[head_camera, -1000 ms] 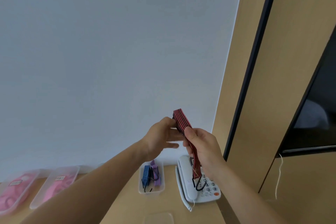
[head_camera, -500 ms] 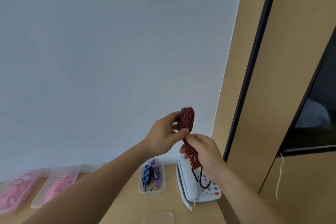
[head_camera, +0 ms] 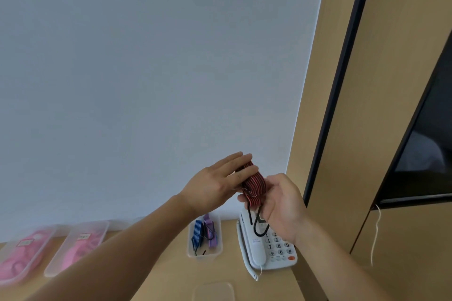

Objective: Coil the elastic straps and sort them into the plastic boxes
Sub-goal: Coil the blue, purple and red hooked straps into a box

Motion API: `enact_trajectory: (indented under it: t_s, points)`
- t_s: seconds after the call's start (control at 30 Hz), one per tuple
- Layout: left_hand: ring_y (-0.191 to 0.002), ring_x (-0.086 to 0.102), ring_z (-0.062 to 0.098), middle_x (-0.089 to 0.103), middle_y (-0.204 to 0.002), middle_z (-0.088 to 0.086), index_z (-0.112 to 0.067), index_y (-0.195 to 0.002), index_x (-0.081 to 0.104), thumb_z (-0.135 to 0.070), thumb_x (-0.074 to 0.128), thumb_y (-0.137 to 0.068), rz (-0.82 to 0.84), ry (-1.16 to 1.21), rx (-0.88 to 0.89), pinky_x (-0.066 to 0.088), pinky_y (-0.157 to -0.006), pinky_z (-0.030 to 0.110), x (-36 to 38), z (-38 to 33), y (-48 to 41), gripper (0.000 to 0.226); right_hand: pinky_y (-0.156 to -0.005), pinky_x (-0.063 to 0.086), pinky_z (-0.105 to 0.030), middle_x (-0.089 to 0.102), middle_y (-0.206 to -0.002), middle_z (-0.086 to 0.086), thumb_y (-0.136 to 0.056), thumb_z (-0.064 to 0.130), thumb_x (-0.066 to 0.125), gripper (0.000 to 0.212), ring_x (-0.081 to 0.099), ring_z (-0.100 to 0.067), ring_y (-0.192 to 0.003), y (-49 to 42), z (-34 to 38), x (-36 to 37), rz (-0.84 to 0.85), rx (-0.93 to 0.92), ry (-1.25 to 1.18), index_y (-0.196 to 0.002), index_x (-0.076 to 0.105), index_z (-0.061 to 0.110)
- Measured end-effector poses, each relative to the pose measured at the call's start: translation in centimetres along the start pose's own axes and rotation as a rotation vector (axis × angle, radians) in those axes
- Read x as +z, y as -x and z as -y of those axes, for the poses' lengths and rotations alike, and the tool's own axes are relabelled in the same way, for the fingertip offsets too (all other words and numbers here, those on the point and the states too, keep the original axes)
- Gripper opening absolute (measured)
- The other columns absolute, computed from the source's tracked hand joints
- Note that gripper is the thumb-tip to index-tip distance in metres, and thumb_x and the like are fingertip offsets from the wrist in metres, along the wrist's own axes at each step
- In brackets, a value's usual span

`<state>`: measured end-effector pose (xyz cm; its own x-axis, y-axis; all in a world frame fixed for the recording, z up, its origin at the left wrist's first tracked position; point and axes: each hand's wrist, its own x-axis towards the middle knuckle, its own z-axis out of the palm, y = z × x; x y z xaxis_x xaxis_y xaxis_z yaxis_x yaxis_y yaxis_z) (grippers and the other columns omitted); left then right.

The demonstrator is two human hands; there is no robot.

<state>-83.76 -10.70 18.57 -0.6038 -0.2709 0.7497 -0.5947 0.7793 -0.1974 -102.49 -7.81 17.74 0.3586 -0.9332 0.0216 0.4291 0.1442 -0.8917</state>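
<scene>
A red and black striped elastic strap (head_camera: 254, 187) is folded into a coil in the air above the desk. My left hand (head_camera: 215, 186) has its straight fingers laid across the coil. My right hand (head_camera: 281, 205) cups the coil from the right, fingers curled round it. The strap's black metal hook (head_camera: 258, 226) dangles below. A small clear plastic box (head_camera: 216, 255) on the desk holds a blue striped strap (head_camera: 197, 233) and a purple strap (head_camera: 210, 230). Two long clear boxes (head_camera: 80, 247) (head_camera: 23, 255) at the left hold pink straps.
A white desk phone (head_camera: 266, 245) sits right of the small box, directly under my hands. A clear lid (head_camera: 212, 291) lies at the desk's near edge. The white wall stands behind, and wooden cabinet panels (head_camera: 342, 105) rise at the right.
The strap's hanging tail has been wound up into the coil, so less hangs down. My left fingers straightened over it and my right hand moved up to cup it.
</scene>
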Motion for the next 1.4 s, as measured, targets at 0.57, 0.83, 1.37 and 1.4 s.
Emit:
enact_trajectory:
  t_s: [0.57, 0.83, 1.37, 1.4]
  points:
    - [-0.075, 0.073, 0.022, 0.075, -0.09, 0.014, -0.005, -0.103, 0.068, -0.027, 0.072, -0.09, 0.09, 1.077, -1.277, 0.059, -0.066, 0.03, 0.3, -1.0, -0.2, 0.026, -0.093, 0.05, -0.02, 0.07, -0.109, 0.019, -0.079, 0.011, 0.076, 0.054, 0.064, 0.004, -0.105, -0.9, -2.1, -1.5, -0.107, -0.286, 0.9, -0.116, 0.055, 0.044]
    - [-0.097, 0.071, 0.04, 0.071, -0.107, 0.027, 0.004, -0.114, 0.059, -0.011, 0.065, -0.094, -0.079, 1.308, -1.481, 0.057, -0.09, 0.048, 1.4, -1.8, 2.9, 0.026, -0.089, 0.051, -0.026, 0.068, -0.109, 0.013, -0.063, 0.045, 0.083, 0.059, 0.064, -0.003, -0.1, -2.8, -2.5, -2.8, 0.023, -0.149, 1.121, -0.111, 0.053, 0.03]
    - [-0.1, 0.071, 0.033, 0.072, -0.109, 0.023, 0.004, -0.116, 0.067, -0.028, 0.057, -0.097, 0.004, 1.352, -1.67, 0.057, -0.073, 0.03, 2.6, 1.1, 12.7, 0.038, -0.082, 0.052, -0.021, 0.07, -0.094, 0.021, -0.071, 0.032, 0.081, 0.045, 0.066, 0.002, -0.088, -8.7, -9.3, -2.9, 0.296, -0.016, 1.207, -0.096, 0.053, 0.056]
    - [-0.098, 0.072, 0.033, 0.072, -0.108, 0.024, 0.004, -0.114, 0.068, -0.027, 0.058, -0.097, -0.001, 1.341, -1.677, 0.057, -0.072, 0.03, 3.3, 1.3, 13.3, 0.037, -0.085, 0.052, -0.024, 0.07, -0.096, 0.019, -0.07, 0.031, 0.082, 0.046, 0.066, 0.001, -0.09, -9.2, -9.8, -3.0, 0.284, 0.016, 1.212, -0.096, 0.053, 0.054]
